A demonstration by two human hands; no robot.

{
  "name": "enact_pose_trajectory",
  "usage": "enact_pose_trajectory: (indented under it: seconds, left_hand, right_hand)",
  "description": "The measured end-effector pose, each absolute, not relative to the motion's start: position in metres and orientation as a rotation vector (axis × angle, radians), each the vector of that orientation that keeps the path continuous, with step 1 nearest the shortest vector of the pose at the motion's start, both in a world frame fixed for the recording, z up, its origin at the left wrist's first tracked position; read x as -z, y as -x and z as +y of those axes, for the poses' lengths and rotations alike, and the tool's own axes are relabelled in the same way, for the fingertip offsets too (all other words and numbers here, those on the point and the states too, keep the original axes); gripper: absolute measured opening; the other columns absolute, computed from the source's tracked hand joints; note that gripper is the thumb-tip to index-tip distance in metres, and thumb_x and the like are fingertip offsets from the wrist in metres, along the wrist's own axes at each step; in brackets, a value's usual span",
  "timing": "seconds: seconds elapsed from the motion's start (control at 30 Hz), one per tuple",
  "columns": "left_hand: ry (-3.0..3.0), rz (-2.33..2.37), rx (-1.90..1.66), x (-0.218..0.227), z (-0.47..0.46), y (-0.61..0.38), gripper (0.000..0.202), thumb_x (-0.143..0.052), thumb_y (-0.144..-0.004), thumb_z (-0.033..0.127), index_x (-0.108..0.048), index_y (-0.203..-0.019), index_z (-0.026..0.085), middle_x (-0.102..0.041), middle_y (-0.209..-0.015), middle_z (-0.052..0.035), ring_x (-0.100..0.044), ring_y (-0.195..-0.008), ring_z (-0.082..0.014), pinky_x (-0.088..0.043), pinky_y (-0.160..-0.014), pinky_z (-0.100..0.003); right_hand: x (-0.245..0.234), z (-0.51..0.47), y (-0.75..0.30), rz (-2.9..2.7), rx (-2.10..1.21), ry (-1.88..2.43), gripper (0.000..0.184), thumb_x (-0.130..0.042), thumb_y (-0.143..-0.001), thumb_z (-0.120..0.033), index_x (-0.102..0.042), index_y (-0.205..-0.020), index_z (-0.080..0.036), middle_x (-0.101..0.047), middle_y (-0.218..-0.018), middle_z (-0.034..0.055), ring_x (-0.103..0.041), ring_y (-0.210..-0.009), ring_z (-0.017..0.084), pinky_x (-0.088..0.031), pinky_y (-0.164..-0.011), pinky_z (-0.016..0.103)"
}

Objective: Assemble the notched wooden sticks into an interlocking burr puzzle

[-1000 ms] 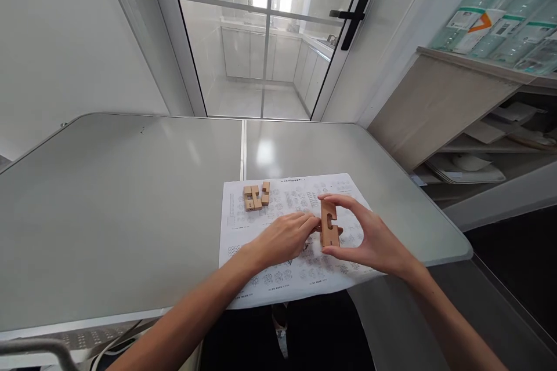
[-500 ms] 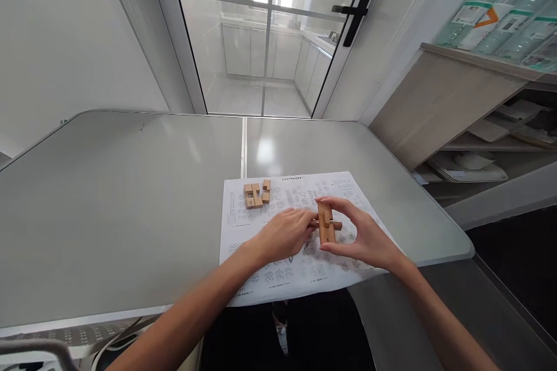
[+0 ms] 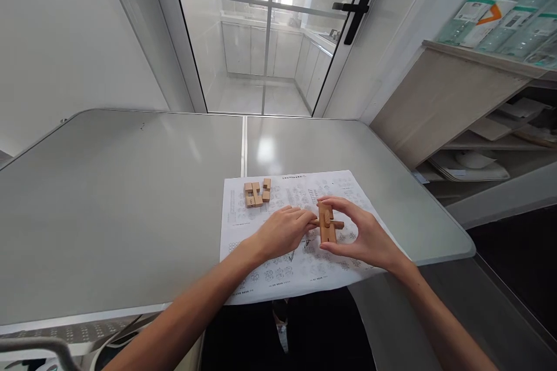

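Observation:
Several notched wooden pieces are joined into a small wooden puzzle (image 3: 327, 232), held just above a printed sheet (image 3: 278, 273). My right hand (image 3: 363, 235) grips the upright part of it, thumb at the near end and fingers at the far end. My left hand (image 3: 285, 235) is closed around the left end of a crosswise stick, whose other end sticks out to the right. The left fingertips are partly hidden by the hand. More notched wooden puzzle pieces (image 3: 257, 194) lie together on the sheet's far left part.
The sheet lies on a grey table (image 3: 130, 197) and hangs slightly over its near edge. Behind the table stands a glass door with a black handle (image 3: 355, 11). At right is a shelf unit (image 3: 404, 110) with plastic bottles (image 3: 491, 17) on top.
The crosswise stick pokes out slightly farther to the right of the puzzle. Both hands stay almost in place, and the loose pieces have not moved.

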State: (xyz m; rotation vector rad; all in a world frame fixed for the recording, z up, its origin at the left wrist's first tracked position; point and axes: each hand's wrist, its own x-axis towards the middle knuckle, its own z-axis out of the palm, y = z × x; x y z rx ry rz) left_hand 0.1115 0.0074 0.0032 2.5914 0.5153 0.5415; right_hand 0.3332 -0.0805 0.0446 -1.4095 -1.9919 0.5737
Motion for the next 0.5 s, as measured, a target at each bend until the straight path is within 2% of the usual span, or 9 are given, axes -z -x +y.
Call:
enact_pose_trajectory:
  seconds: [0.1, 0.23, 0.37, 0.5]
  left_hand:
    - [-2.533, 0.509, -0.558, -0.0052, 0.0067, -0.1114, 0.018, -0.044, -0.11, 0.025, -0.058, -0.101, 0.019, -0.072, -0.089, -0.0028, -0.069, -0.082, -0.0205, -0.052, -0.081, -0.035]
    - [-2.389, 0.503, -0.61, -0.0095, 0.0056, -0.111, 0.019, -0.041, -0.111, 0.025, -0.059, -0.109, 0.02, -0.074, -0.099, -0.0045, -0.071, -0.089, -0.0206, -0.052, -0.081, -0.033]
    - [-2.368, 0.514, -0.58, -0.0117, 0.0049, -0.1106, 0.023, -0.039, -0.112, 0.027, -0.059, -0.106, 0.019, -0.074, -0.095, -0.0044, -0.071, -0.084, -0.0202, -0.052, -0.078, -0.033]
    - [-2.362, 0.543, -0.556, -0.0113, 0.005, -0.1111, 0.022, -0.039, -0.112, 0.027, -0.059, -0.11, 0.019, -0.075, -0.1, -0.0046, -0.072, -0.089, -0.0211, -0.053, -0.081, -0.035]
  right_hand:
    - [-0.0426, -0.0797, -0.3346, -1.989, -0.576, 1.421, 0.078, -0.086, -0.082, -0.047, -0.049, -0.148, -0.035, -0.061, -0.149, 0.0066, -0.06, -0.137, 0.035, -0.052, -0.115, 0.055]
    - [-0.0393, -0.0799, -0.3358, -1.977, -0.634, 1.449, 0.078, -0.086, -0.081, -0.048, -0.048, -0.148, -0.036, -0.063, -0.147, 0.0052, -0.062, -0.135, 0.034, -0.055, -0.112, 0.052]
    - [-0.0365, -0.0817, -0.3355, -1.956, -0.663, 1.464, 0.076, -0.085, -0.083, -0.048, -0.048, -0.148, -0.036, -0.062, -0.149, 0.0057, -0.061, -0.136, 0.034, -0.055, -0.112, 0.052]
    - [-0.0345, -0.0831, -0.3348, -1.934, -0.676, 1.479, 0.076, -0.085, -0.083, -0.048, -0.048, -0.148, -0.037, -0.062, -0.149, 0.0057, -0.061, -0.135, 0.034, -0.055, -0.111, 0.052]
